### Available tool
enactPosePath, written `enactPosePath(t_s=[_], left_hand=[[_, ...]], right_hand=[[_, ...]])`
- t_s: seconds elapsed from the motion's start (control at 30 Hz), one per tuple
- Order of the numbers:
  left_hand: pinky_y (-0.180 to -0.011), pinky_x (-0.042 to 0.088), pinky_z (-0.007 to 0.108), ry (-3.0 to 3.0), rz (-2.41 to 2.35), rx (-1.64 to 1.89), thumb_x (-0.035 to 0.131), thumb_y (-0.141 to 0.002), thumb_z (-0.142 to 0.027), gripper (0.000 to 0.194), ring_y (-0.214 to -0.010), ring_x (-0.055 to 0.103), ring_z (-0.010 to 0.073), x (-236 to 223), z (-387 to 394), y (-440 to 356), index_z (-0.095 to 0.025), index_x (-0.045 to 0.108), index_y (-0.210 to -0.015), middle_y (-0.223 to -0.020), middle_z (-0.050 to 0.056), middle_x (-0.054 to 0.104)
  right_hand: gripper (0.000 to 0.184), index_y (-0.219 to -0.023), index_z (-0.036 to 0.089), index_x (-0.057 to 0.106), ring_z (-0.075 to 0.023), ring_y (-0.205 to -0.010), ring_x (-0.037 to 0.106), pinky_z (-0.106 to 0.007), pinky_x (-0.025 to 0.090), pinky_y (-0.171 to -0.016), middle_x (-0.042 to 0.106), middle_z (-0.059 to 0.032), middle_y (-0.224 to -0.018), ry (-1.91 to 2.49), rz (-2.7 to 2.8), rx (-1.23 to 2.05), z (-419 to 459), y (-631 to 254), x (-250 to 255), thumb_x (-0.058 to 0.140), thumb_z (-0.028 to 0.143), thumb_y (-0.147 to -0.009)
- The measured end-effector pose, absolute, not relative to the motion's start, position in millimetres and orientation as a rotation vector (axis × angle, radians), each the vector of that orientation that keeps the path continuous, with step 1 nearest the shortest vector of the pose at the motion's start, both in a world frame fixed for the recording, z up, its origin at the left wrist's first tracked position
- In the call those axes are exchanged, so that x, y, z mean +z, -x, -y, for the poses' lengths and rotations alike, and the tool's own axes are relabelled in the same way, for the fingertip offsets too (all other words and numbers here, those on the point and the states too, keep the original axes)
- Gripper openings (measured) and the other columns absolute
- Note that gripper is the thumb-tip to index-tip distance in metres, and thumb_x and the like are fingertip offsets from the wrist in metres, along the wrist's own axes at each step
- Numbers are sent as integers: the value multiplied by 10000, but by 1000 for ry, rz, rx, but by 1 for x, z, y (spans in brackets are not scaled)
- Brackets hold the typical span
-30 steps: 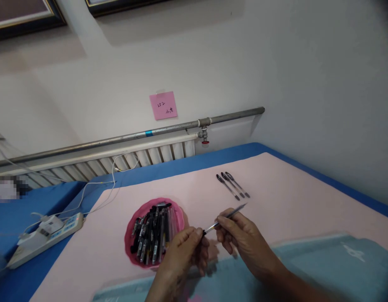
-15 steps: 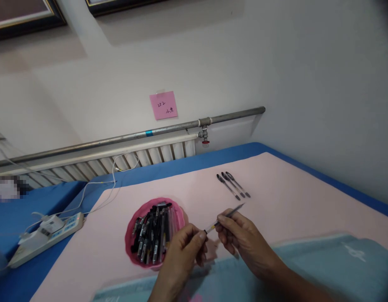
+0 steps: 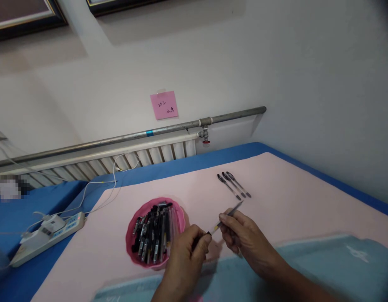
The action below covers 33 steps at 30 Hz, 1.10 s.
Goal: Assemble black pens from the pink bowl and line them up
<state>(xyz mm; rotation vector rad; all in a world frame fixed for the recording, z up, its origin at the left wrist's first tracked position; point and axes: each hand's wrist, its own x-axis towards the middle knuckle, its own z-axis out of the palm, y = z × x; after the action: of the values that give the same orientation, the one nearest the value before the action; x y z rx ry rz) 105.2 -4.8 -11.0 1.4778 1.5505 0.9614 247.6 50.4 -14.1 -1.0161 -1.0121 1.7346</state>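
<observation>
We held the pen (image 3: pixel 216 228) near the pink bowl (image 3: pixel 129 247), left hand (image 3: pixel 187 253) clamped on its black end, right hand (image 3: pixel 242 233) on its barrel; an uneven twist could have made it slip

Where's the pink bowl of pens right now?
In the head view, the pink bowl stands on the pink table cover, left of centre, just left of the left hand.

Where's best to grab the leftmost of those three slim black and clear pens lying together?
Probably mid-barrel, from above and the left: the leftmost slim pen lies flat, pale pink surface on its left, the middle pen close on its right.
</observation>
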Motion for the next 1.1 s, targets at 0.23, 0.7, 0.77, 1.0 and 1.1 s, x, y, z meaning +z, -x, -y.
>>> enactPosePath(t_s=[0.23,0.7,0.77,1.0,1.1], left_hand=[[-580,310,225,-1681,-1624,903,408,-858,-339,255,-630,469,120,-10,6,-106,-176,501,-684,-658,0,535],[-565,289,221,-1887,-1682,837,417,-861,-297,232,-611,461,105,-12,8,-107,-166,501,-690,-657,-4,537],[-562,287,221,-1911,-1684,832,417,-862,-296,232,-611,462,105,-13,9,-108,-165,504,-691,-657,-2,539],[-558,292,227,-1961,-1684,799,424,-858,-283,210,-618,472,110,-19,9,-108,-172,511,-702,-665,3,555],[-574,306,228,-1981,-1678,771,420,-860,-278,203,-644,490,114,-18,9,-108,-174,505,-708,-687,8,566]], right_hand=[[290,-609,198,466,-45,-353,345,-185,220,-362,446,92,-446,1069,1036,1734,-52,-248,-14,635,412,-709],[300,-627,202,433,-30,-364,295,-178,189,-370,412,103,-472,1067,1062,1760,-54,-249,-16,622,418,-714],[305,-626,200,429,-28,-372,289,-175,183,-371,409,101,-480,1065,1065,1760,-54,-249,-16,625,417,-711],[310,-623,205,405,-23,-362,256,-172,159,-367,380,111,-464,1068,1091,1770,-56,-250,-20,607,418,-723],[309,-624,209,387,-21,-358,234,-170,145,-366,368,116,-458,1072,1103,1781,-57,-250,-21,592,412,-735]])
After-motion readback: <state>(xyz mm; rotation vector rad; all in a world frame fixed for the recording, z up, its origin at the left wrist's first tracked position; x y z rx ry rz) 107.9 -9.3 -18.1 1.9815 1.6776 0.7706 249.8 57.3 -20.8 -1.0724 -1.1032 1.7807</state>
